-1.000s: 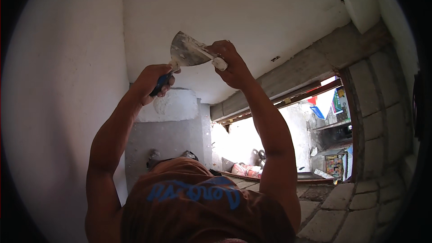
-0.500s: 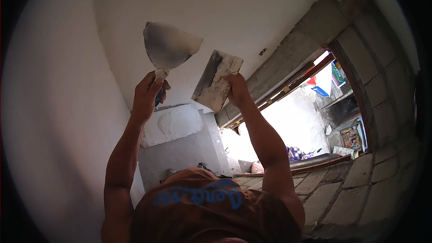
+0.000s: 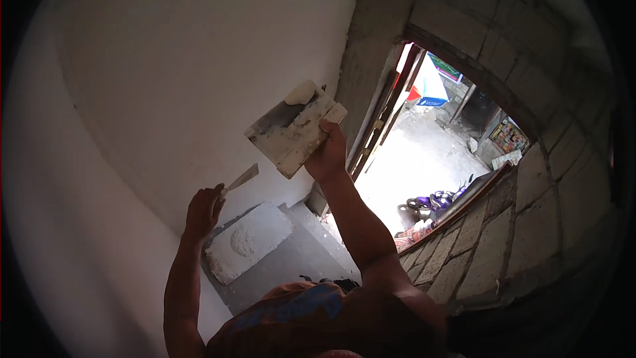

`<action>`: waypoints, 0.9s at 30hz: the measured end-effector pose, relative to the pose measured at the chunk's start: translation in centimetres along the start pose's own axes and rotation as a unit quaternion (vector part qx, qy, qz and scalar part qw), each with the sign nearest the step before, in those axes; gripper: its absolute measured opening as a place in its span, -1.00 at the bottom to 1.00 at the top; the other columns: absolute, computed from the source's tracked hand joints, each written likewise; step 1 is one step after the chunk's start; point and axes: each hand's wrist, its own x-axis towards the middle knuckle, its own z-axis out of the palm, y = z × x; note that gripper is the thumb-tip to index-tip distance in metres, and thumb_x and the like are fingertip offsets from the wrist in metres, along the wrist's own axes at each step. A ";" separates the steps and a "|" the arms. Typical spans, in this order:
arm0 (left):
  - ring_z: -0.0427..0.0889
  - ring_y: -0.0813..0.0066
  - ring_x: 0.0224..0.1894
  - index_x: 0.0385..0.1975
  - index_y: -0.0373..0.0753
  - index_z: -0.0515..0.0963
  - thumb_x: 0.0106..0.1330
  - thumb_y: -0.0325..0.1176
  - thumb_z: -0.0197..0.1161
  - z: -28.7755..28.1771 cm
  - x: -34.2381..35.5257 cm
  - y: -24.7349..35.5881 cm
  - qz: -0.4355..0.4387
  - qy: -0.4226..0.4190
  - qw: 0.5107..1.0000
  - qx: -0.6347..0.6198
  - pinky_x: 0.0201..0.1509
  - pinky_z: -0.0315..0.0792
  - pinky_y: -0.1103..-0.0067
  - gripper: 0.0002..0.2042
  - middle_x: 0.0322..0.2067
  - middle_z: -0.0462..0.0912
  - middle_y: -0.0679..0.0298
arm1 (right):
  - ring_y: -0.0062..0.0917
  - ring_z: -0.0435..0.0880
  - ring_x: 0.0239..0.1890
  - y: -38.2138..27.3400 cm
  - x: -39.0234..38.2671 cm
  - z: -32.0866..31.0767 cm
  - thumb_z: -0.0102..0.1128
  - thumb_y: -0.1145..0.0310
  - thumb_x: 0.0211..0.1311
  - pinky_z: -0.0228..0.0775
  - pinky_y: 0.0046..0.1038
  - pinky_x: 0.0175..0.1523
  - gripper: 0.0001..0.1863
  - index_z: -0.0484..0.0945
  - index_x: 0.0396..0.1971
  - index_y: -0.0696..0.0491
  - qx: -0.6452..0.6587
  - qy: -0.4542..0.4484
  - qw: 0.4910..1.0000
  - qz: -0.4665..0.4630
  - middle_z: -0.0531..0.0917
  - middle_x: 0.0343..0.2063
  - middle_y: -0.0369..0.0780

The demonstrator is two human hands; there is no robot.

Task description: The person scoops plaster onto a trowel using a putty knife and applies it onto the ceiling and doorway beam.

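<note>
My left hand is closed round the handle of a putty knife, its blade seen nearly edge-on and pointing up to the right. My right hand grips a flat rectangular trowel smeared with dried plaster. A lump of wet white plaster sits on the trowel's far edge. The two tools are apart, the putty knife lower and to the left. Behind the trowel is a smooth pale wall; whether the trowel touches it I cannot tell.
Below my hands a white board bears a heap of white powdery plaster on the grey floor. To the right, a bare block wall surrounds a bright doorway, with a purple motorbike and an umbrella outside.
The view has turned. The putty knife has moved down and rotated from broad face to edge-on. My right hand has tilted the trowel flatter, and a plaster lump now shows on its far edge.
</note>
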 end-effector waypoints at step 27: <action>0.61 -0.02 0.06 0.08 -0.31 0.56 0.50 -0.16 0.06 35.8 -1.6 -2.6 0.055 0.011 0.979 0.194 0.14 0.49 0.29 -0.62 0.00 0.64 -0.06 | -0.45 0.51 -0.43 -60.4 -3.5 37.5 0.05 0.36 0.22 0.34 -0.30 -0.50 -0.57 0.40 0.13 -0.09 -0.221 -0.108 0.627 -0.739 0.55 -0.26 -0.20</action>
